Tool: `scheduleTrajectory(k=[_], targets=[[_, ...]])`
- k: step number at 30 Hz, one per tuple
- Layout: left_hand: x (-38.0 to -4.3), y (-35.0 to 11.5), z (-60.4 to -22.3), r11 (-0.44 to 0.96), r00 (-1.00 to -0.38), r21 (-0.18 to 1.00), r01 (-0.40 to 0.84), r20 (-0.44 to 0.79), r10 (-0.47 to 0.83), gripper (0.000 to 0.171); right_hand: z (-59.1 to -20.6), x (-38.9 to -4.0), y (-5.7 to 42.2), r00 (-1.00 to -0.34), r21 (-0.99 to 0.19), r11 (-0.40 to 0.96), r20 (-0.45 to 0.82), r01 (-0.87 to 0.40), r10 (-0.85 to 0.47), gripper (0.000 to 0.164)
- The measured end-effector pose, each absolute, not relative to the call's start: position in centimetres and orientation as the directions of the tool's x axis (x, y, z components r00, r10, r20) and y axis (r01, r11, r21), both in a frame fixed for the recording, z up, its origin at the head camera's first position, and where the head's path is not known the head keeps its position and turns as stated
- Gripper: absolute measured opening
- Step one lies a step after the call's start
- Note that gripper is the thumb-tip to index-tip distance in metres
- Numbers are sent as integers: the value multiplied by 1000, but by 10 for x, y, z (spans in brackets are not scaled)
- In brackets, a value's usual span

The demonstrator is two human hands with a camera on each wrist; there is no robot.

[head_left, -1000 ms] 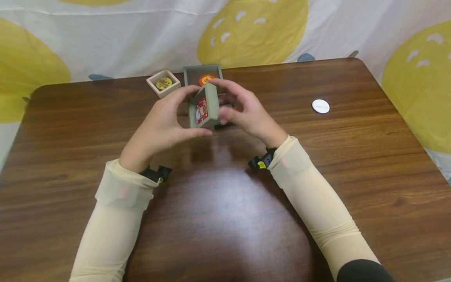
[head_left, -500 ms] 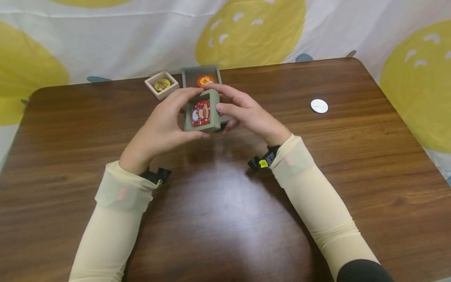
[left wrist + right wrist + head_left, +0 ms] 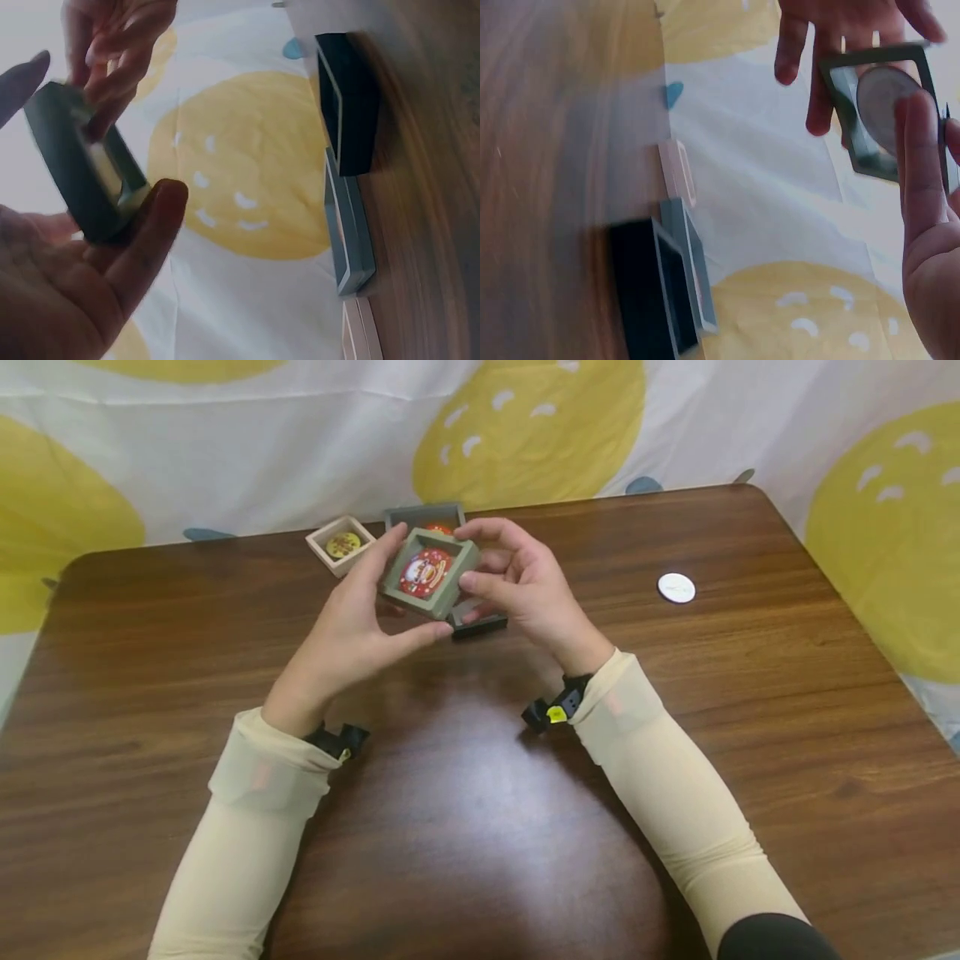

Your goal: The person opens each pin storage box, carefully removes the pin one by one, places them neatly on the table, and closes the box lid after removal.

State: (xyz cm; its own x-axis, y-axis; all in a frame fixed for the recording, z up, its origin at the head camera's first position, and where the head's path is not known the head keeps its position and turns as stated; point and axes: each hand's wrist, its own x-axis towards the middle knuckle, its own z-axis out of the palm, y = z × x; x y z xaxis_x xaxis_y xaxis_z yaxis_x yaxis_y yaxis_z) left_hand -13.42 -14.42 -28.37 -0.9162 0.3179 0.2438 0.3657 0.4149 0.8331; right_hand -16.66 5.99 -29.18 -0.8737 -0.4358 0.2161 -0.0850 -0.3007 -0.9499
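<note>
- Green box (image 3: 408,602) is held up over the table (image 3: 750,735), toward the middle of its far edge; its right side is pinched between the thumb and fingers of the right hand (image 3: 532,585).
- The left hand (image 3: 341,622) is spread wide around the box's left side, thumb and forefinger well parted; how much weight is borne by it cannot be told.
- Over the last second the box has been turned from a steep, side-on pose until its hollow side is tipped upward; by this, the red printed disc (image 3: 425,572) inside has been brought into full sight, and it is judged to be well seated.
- No clear long axis is shown by the nearly square frame; its hollow side is aimed up and back toward the table's near edge, with its sides skewed to the table's edges.
- Below the box and right fingers, a dark box (image 3: 480,627) is partly hidden.
- At the far edge a grey box (image 3: 420,517) is set, its orange disc (image 3: 439,528) partly covered; just left of it, a pale box (image 3: 322,558) is placed with a yellow disc (image 3: 343,545) inside.
- Toward the far right corner, a white disc (image 3: 677,587) is laid flat, well apart.
</note>
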Motion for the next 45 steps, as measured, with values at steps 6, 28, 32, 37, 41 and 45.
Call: scheduleTrajectory(k=[6, 28, 32, 37, 41, 45], targets=[[-133, -141, -284, 502, -948, 805, 315, 243, 206, 100, -294, -164, 49, -895, -943, -328, 198, -62, -399, 36], [-135, -137, -284, 448, -982, 874, 187, 160, 97, 102, -289, -163, 55, -850, -803, 316, 402, -506, -341, 32], [-135, -133, -285, 308, -982, 939, 155, 112, 154, 100, -278, -158, 64, -725, -450, 582, 541, -677, -425, 26], [-135, -129, -288, 294, -972, 937, 187, 134, 192, 99, -268, -150, 66, -557, -226, 547, 603, -806, -571, 16], [-135, -130, -290, 353, -967, 908, 224, 162, 196, 100, -267, -146, 62, -522, -168, 537, 582, -827, -623, 15], [-135, -131, -291, 320, -960, 916, 241, 177, 217, 99, -267, -144, 61, -538, -161, 550, 547, -819, -641, 15]])
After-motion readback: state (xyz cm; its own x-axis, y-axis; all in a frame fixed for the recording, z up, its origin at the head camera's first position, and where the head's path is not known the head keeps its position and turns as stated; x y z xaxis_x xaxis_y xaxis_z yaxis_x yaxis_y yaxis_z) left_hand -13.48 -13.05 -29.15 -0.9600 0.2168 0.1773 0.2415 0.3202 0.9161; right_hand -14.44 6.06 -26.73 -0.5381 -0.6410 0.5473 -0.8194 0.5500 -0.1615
